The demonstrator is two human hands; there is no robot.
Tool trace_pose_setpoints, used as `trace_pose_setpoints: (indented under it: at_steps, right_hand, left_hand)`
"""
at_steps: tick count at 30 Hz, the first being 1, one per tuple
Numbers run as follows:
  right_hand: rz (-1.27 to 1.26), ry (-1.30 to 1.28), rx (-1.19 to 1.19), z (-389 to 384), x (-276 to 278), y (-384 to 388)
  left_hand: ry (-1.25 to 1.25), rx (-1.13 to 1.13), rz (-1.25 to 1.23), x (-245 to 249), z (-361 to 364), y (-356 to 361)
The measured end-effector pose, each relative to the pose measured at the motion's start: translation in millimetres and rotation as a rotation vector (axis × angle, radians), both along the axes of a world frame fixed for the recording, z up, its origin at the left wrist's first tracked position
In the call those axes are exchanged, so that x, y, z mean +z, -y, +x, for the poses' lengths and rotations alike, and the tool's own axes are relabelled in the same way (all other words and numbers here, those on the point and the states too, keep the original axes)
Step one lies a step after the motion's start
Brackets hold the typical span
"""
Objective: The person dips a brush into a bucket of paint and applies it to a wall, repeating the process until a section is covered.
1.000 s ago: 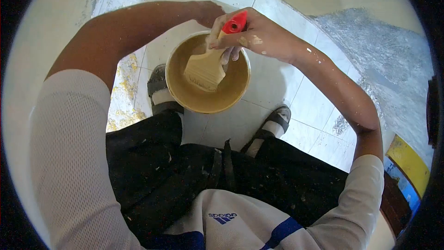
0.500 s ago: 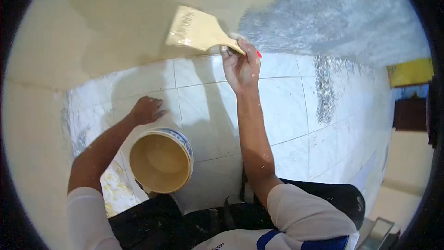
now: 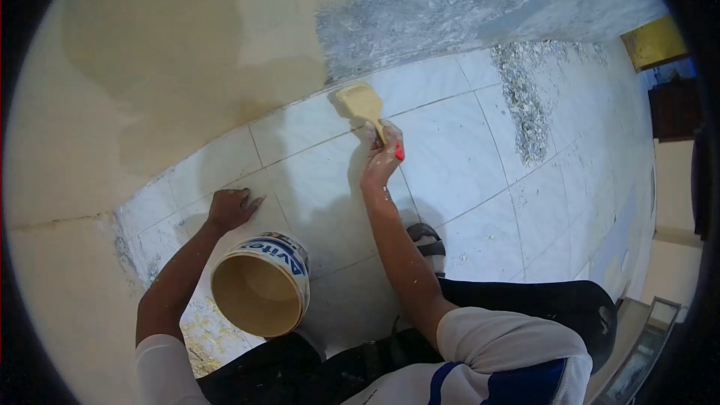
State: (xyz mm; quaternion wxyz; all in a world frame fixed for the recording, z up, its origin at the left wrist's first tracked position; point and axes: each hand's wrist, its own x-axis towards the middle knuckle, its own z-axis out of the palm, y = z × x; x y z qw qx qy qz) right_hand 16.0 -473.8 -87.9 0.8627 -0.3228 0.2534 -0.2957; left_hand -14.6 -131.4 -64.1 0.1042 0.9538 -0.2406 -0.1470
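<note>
My right hand (image 3: 383, 154) is wrapped around the handle of a wide paintbrush (image 3: 361, 100) whose bristles are coated in beige paint. The brush head is low, close to where the wall meets the floor, beside the lower edge of a grey unpainted patch (image 3: 420, 15). Beige paint (image 3: 180, 52) covers the wall to the left of that patch. My left hand (image 3: 231, 208) rests against the floor tiles, holding nothing, thumb apart from the bent fingers. Just below it stands a paint bucket (image 3: 260, 294) with a blue and white label, its inside coated beige.
White tiles (image 3: 442, 142) make up the floor, with a strip of paint flakes (image 3: 525, 105) at the right. More yellowish scraps (image 3: 206, 337) lie left of the bucket. My sandalled foot (image 3: 427, 244) is under my right forearm. A metal-framed object (image 3: 641, 352) stands at lower right.
The brush has come down and away from the wall, toward me, in my right hand. My left hand stays near the same spot on the floor. The view has shifted rightward.
</note>
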Motion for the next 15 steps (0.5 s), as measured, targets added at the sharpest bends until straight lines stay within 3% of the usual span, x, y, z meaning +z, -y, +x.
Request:
trace_pose_setpoints:
  at_steps: [15]
  right_hand:
    - [-0.186, -0.010, 0.093, 20.2, 0.4, -37.2]
  left_hand:
    - [0.031, 0.012, -0.073, -2.0, -3.4, 0.5]
